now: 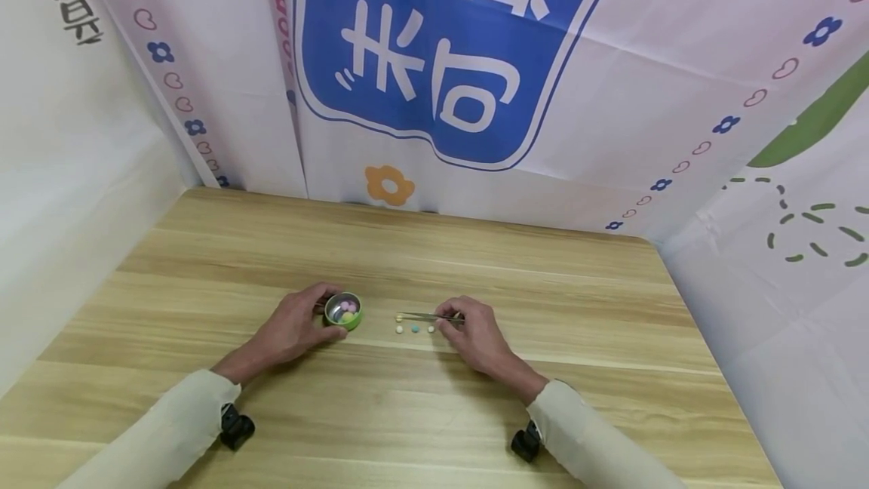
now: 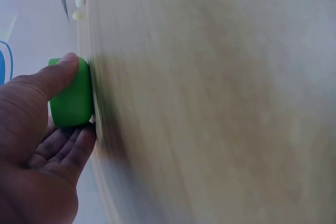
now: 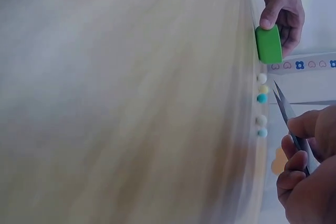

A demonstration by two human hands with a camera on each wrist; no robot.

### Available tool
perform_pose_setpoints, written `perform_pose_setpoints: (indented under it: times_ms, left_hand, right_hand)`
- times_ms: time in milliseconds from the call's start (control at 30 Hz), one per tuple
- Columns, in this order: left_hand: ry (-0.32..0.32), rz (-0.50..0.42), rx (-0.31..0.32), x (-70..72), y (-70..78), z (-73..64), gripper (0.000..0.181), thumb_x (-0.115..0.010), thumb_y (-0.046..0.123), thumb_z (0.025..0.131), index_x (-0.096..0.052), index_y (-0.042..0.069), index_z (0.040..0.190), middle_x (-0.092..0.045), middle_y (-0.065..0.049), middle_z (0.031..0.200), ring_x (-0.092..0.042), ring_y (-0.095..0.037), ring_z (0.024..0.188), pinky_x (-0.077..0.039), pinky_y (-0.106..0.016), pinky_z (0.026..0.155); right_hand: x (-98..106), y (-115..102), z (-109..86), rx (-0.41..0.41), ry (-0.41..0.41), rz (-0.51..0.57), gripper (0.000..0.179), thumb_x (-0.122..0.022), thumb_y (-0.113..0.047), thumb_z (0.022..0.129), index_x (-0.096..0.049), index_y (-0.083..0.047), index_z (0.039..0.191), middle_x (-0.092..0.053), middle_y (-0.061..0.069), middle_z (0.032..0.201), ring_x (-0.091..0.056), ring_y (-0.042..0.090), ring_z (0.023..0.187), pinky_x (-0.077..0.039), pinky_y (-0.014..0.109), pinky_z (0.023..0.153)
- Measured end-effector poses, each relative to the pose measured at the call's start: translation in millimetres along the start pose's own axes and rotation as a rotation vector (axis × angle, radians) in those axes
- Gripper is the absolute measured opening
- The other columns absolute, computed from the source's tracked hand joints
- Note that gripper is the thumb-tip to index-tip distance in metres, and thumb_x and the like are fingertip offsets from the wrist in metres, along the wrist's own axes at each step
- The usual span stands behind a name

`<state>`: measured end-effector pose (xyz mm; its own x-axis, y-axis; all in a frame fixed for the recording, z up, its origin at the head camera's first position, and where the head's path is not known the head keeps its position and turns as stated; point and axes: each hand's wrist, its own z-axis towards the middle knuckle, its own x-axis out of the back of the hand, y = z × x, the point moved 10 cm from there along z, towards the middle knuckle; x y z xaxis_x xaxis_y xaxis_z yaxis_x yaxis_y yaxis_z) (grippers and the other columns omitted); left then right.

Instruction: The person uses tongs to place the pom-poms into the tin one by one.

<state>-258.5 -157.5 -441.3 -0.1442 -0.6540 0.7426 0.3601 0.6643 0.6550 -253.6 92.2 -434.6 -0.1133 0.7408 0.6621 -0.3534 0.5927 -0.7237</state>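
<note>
My left hand (image 1: 292, 329) holds a small round tin with a green outside (image 2: 72, 103), thumb on one side and fingers on the other, as it stands on the table. Inside it lie pink balls (image 1: 348, 307) and a yellow one (image 1: 348, 317). Metal tweezers (image 1: 419, 316) are pinched in my right hand (image 1: 477, 336) and point left. In the right wrist view their tips stand slightly apart, with nothing seen between them. Close to the tips is a yellow ball (image 1: 399, 318). Beside it a white ball (image 1: 399, 330), a teal ball (image 1: 416, 329) and another pale ball (image 1: 431, 330) form a row.
The wood-grain table (image 1: 380, 413) meets a printed cloth backdrop (image 1: 577, 134) at its far edge. White cloth (image 1: 81, 134) hangs at the left side and more at the right. A black wrist camera (image 1: 236, 429) sits at each sleeve.
</note>
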Motion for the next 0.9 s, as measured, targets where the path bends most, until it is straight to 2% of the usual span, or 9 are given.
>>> perform_pose_setpoints:
  times_ms: [333, 900]
  left_hand:
    - [-0.004, -0.006, 0.001, 0.0, -1.2, 1.0, 0.06, -0.083, 0.022, 0.08, -0.055, 0.002, 0.129, -0.068, -0.013, 0.114, -0.068, -0.027, 0.102, -0.057, -0.044, 0.085]
    - [-0.003, -0.02, -0.001, -0.5, -3.4, -0.2, 0.058, -0.083, 0.02, 0.079, -0.056, 0.002, 0.128, -0.068, -0.013, 0.113, -0.068, -0.027, 0.101, -0.057, -0.043, 0.084]
  right_hand:
    - [-1.9, -6.4, 3.0, 0.0, -0.001, -0.02, 0.004, -0.07, -0.009, 0.09, -0.071, -0.007, 0.094, -0.066, 0.0, 0.087, -0.059, 0.01, 0.08, -0.05, 0.02, 0.07]
    - [-9.5, -3.7, 9.3, -0.006, -0.022, -0.07, 0.007, -0.069, -0.009, 0.09, -0.072, -0.007, 0.096, -0.066, -0.001, 0.088, -0.06, 0.01, 0.083, -0.052, 0.023, 0.074]
